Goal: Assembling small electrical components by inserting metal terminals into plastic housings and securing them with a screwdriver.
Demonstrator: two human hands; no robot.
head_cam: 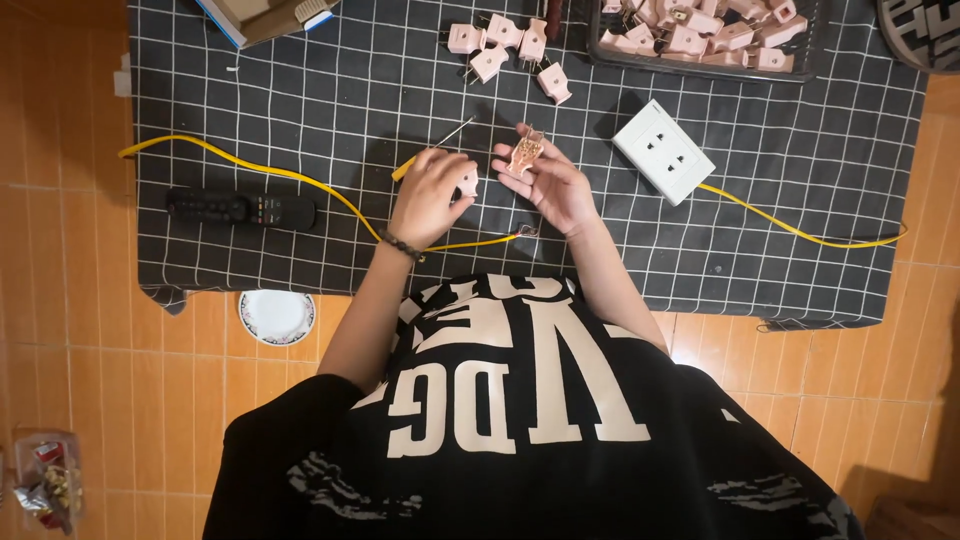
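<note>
My left hand (428, 195), a bead bracelet on its wrist, is closed around a small pink plug shell (468, 182) and a thin screwdriver (452, 133) with a yellow handle, whose shaft points up and to the right. My right hand (552, 185) holds the other pink plug half (527, 152) in its fingertips, metal contacts showing. Both hands hover close together over a black mat with a white grid (300, 120). A yellow cable (300, 178) runs across the mat, and its bare end (524, 232) lies just below my right hand.
Loose pink plugs (510, 48) lie above my hands, and more fill a black basket (700, 62). A white socket block (663, 150) sits at the right on the cable. A black remote (240, 208) lies left. A white dish (277, 316) rests on the orange tiled floor.
</note>
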